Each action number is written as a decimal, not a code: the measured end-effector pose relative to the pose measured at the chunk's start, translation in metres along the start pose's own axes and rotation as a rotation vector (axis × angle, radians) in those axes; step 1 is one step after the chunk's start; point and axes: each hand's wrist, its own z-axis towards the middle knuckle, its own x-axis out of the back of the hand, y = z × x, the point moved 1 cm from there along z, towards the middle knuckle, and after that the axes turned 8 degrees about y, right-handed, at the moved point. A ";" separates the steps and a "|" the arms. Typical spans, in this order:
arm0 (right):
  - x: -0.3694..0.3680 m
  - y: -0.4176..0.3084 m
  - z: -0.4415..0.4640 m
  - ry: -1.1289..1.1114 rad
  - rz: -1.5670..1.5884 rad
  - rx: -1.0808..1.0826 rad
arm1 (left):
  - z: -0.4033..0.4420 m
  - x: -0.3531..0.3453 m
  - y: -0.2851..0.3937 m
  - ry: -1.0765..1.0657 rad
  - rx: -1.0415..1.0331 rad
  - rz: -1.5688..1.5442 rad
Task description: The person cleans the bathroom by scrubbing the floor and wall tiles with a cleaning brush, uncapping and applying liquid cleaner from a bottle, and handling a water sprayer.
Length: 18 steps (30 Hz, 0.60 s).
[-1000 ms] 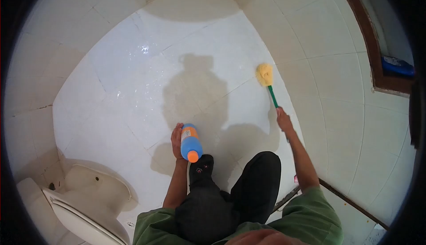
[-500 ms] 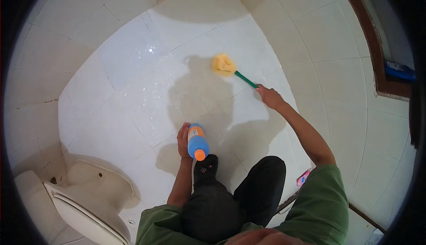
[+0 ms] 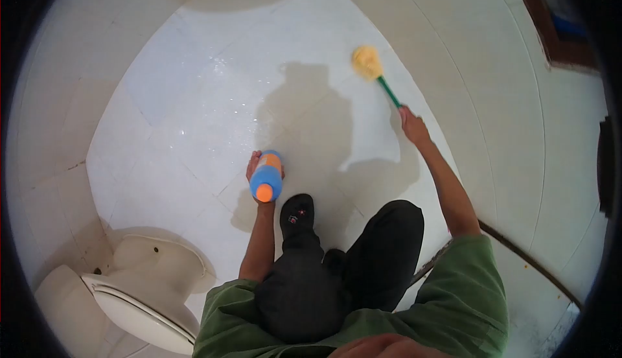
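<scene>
A blue bottle (image 3: 267, 175) with an orange cap and orange label is in my left hand (image 3: 253, 163), its cap end towards me. Fingers show on both sides of the bottle, above my dark shoe. My right hand (image 3: 413, 126) is closed round the green handle of a brush (image 3: 367, 63). The brush's fluffy yellow head is over the white tiled floor (image 3: 155, 92), near the right wall, and looks slightly blurred. Wet, shiny spots lie on the floor left of my shadow.
At the lower left stands a cream toilet (image 3: 152, 270). Tiled walls (image 3: 479, 86) curve up on both sides. A brown frame (image 3: 564, 50) with something blue inside is at the upper right. A dark strip (image 3: 528, 261) crosses the floor edge at the lower right.
The brush has swung left and then back right, now farther from me. My left hand has moved the bottle forward and left, with fingers now on both its sides. The view has shifted.
</scene>
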 end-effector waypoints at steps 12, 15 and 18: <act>-0.027 0.088 -0.077 -0.006 0.083 -0.208 | -0.009 -0.003 0.006 -0.133 0.018 0.037; -0.091 0.048 -0.133 -0.187 0.026 0.088 | -0.007 -0.001 0.012 -0.193 -0.013 0.141; -0.048 0.013 -0.181 -0.456 -0.082 0.182 | -0.006 0.001 0.018 -0.170 -0.013 0.120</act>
